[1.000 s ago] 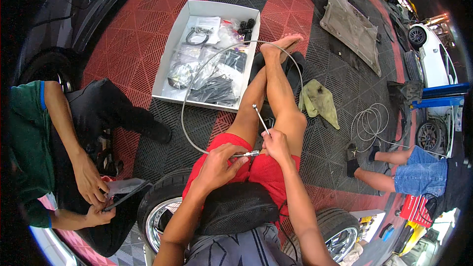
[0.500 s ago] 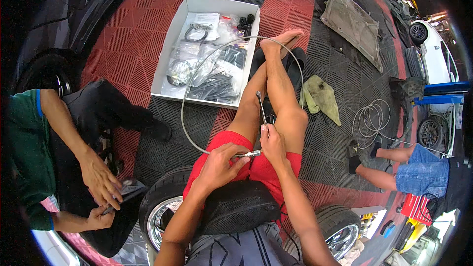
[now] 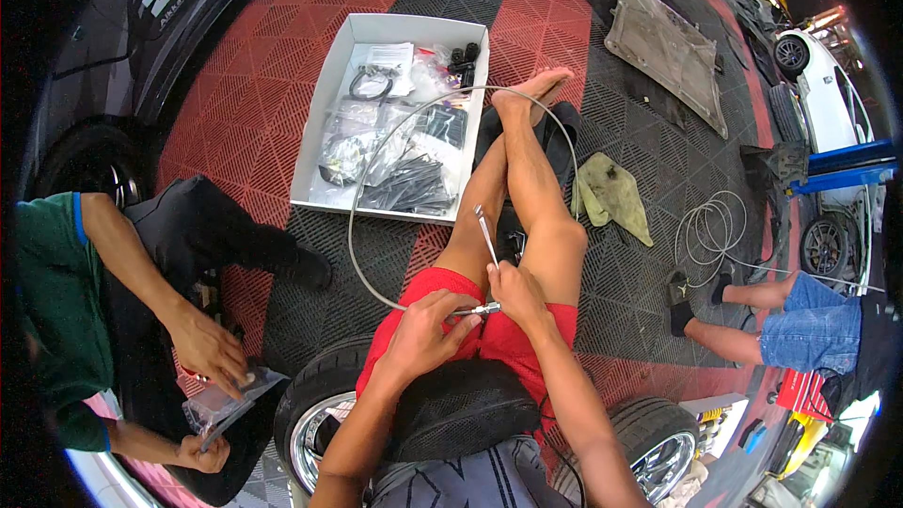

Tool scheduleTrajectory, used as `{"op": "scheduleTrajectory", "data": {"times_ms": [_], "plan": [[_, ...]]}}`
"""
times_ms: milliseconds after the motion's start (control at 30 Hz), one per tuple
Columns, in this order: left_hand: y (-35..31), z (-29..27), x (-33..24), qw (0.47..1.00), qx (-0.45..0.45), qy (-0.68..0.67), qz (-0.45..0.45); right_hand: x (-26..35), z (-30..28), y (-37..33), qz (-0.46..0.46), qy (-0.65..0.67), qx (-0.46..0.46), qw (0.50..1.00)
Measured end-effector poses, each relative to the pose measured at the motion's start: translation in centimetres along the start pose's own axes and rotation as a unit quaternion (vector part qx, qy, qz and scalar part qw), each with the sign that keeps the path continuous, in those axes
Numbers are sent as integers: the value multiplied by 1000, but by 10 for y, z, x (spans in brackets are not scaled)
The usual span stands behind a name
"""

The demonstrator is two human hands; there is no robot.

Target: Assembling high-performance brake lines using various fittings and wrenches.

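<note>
My left hand (image 3: 428,327) is closed around the end of a thin grey braided hose (image 3: 351,235), above my lap. A silver metal fitting (image 3: 486,309) sticks out of that grip toward my right hand. My right hand (image 3: 517,292) is wrapped round the handle of a silver wrench (image 3: 486,237), whose head points up and away from me. Its fingers are close to the fitting; whether they touch it I cannot make out. From my left hand the hose arcs over the parts box and down past my legs on the right.
A white cardboard box (image 3: 310,169) of bagged parts lies ahead. At left, another person's hands (image 3: 209,343) hold a clear plastic bag (image 3: 235,399). Wheels (image 3: 324,423) flank me. A stained cloth (image 3: 609,198), coiled line (image 3: 712,230) and flat panel (image 3: 666,47) are at right.
The wrench head has tipped leftward and nearer to me. The other person's hands have moved lower and farther apart, with the clear bag more spread out. My left hand keeps its grip.
</note>
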State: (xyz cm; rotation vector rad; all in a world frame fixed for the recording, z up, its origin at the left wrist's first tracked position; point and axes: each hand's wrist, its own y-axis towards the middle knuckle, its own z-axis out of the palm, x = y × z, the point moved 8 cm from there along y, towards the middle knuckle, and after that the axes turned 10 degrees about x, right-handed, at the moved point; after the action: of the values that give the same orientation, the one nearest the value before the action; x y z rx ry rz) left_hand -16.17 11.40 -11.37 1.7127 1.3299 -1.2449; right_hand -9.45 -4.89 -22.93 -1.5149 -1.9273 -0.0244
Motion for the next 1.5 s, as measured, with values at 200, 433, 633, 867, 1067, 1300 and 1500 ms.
{"op": "scheduleTrajectory", "data": {"times_ms": [200,433,633,867,1067,1300,1500], "plan": [[-1,0,9,998,9,-28,-46,18,-41,-17,-83,131,-141,978],[4,0,6,999,30,-18,-33,-23,-84,-46,-59,151,-265,951],[4,-2,12,999,15,-30,-43,-78,-68,-77,72,77,-146,984],[8,1,11,998,23,-39,-44,-64,-100,-105,-18,158,-288,944],[4,-8,8,999,-9,-41,-31,-98,-57,-85,137,396,60,906],[6,-3,5,999,8,-21,-31,-103,-89,-82,99,506,67,854],[4,-10,3,1000,-9,-14,-20,-124,-97,-80,132,538,32,832]]}}
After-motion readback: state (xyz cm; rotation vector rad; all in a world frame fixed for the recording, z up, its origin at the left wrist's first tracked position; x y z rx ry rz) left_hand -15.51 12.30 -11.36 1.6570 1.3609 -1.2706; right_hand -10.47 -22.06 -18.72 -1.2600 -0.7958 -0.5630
